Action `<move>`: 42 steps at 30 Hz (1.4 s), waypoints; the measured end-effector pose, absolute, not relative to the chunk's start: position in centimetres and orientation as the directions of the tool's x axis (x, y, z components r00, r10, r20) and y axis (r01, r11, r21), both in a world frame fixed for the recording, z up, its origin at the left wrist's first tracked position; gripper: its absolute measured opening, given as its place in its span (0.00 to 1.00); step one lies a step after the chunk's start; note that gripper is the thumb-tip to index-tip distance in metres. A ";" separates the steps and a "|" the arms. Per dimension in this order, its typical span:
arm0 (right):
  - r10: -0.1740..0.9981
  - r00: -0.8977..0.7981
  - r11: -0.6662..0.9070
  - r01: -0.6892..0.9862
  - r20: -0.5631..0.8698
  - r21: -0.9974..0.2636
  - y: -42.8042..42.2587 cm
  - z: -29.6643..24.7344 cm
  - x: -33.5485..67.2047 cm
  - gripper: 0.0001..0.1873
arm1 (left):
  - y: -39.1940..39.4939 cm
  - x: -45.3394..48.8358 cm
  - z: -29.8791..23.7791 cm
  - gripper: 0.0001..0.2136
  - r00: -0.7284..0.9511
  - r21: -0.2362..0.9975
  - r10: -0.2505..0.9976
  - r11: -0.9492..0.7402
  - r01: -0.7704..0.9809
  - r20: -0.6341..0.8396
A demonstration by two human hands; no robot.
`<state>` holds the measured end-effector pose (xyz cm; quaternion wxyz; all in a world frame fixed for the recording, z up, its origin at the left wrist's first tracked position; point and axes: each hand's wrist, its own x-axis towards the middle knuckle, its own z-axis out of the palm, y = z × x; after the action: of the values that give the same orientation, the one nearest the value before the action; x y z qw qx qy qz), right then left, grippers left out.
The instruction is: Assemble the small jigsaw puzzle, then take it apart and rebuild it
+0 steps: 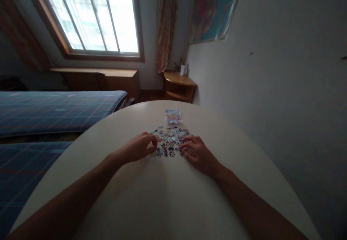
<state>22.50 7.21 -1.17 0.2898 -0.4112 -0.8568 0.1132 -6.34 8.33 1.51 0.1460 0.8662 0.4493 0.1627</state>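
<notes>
A spread of small, mixed-colour jigsaw puzzle pieces lies loose on the round white table. At the left edge of the pieces is my left hand, its fingers curled and the tips of thumb and forefinger close together; whatever may be between them is too small to make out. My right hand rests over the right edge of the pieces with its fingers apart, fingertips at the pieces. Just beyond the spread lies a small printed picture sheet with a blue and orange design.
Blue plaid mattresses stand left of the table. Along the right runs a white wall. A wooden corner shelf and a low wooden cabinet stand behind, near a bright barred window.
</notes>
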 end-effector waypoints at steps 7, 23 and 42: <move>0.760 -0.500 0.648 0.631 0.416 -0.426 7.2 -1.2 22.4 0.08 | 8.2 -6.0 1.8 0.09 0.549 0.423 0.820 -0.560 0.713 0.161; 0.635 -0.592 0.769 0.419 0.497 -0.483 5.0 0.2 20.7 0.03 | 1.3 0.8 -1.0 0.04 0.183 0.711 0.933 -0.355 0.607 0.310; 0.564 -0.725 0.817 0.420 0.396 -0.394 4.2 0.6 20.6 0.04 | 1.3 0.0 -1.2 0.03 0.281 0.664 0.899 -0.438 0.606 0.337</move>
<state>20.58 4.23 0.61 0.2565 -0.2680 -0.9181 0.1399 0.00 1.28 -1.16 0.2091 0.7726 0.4869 0.3497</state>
